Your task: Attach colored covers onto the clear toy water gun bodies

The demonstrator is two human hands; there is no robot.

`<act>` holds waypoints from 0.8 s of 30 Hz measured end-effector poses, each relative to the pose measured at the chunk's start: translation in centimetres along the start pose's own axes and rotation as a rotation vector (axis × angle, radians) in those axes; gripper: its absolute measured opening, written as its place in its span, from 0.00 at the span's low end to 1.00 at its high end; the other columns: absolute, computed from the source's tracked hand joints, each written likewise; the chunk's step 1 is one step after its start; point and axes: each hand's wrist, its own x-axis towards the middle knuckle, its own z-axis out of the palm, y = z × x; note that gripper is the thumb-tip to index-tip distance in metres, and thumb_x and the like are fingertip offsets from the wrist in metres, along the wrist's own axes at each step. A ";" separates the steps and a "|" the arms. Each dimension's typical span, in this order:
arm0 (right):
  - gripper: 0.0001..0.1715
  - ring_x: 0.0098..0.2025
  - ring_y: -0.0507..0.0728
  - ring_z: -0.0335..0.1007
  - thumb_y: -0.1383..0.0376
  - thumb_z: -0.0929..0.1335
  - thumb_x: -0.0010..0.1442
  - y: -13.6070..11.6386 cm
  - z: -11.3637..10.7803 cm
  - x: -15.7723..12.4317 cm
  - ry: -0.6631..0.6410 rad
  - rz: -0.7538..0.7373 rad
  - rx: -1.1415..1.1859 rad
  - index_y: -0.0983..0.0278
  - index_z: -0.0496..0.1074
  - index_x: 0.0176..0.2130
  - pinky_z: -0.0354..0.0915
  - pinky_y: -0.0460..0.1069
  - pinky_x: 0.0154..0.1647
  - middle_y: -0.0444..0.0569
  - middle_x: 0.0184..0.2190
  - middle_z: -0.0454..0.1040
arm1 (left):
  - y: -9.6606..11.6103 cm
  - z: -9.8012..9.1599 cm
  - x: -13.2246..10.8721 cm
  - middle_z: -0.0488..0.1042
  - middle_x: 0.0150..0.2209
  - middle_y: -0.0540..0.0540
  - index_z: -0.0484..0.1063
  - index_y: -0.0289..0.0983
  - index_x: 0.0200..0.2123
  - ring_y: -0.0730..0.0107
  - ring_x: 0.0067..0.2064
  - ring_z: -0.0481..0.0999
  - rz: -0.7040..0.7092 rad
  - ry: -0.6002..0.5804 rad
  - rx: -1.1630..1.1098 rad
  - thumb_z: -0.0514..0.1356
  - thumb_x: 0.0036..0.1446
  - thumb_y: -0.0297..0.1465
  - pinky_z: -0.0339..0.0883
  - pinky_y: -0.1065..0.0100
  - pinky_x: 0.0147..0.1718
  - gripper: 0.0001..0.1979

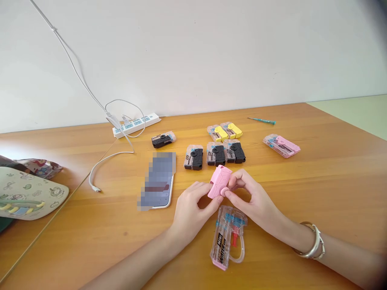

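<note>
A pink plastic water gun cover [220, 181] is held between my two hands, just above the table. My left hand [193, 203] pinches its left and lower edge with thumb and fingers. My right hand [252, 197] grips the right side, thumb and fingertips at a round pink knob. Below them lies a clear mini water gun [225, 237] with blue and red inner parts, a pink end and a looped clear guard; neither hand touches it. The inside of the pink piece is hidden from me.
Several black-and-clear mini water guns [216, 154], two yellow ones [231, 131] and a pink one [282, 146] lie farther back. A phone [159, 181] is left of my hands. Beyond stand a white power strip [137, 125] with cables and a teal screwdriver [263, 120]. A patterned bag [33, 193] sits far left.
</note>
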 end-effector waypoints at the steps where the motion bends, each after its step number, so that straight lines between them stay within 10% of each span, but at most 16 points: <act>1: 0.08 0.33 0.52 0.67 0.64 0.65 0.58 0.0 0.0 0.0 0.001 0.019 0.009 0.59 0.58 0.31 0.65 0.49 0.37 0.43 0.29 0.68 | 0.0 0.0 0.0 0.66 0.23 0.52 0.62 0.37 0.22 0.71 0.29 0.63 0.000 0.001 -0.006 0.55 0.57 0.34 0.56 0.71 0.28 0.13; 24: 0.08 0.30 0.55 0.73 0.60 0.65 0.58 0.4 0.2 -0.1 -0.075 0.114 0.004 0.61 0.68 0.35 0.70 0.49 0.32 0.46 0.27 0.76 | 0.1 -0.2 0.1 0.70 0.26 0.52 0.63 0.37 0.23 0.70 0.31 0.66 0.008 0.022 0.096 0.55 0.57 0.30 0.56 0.69 0.31 0.10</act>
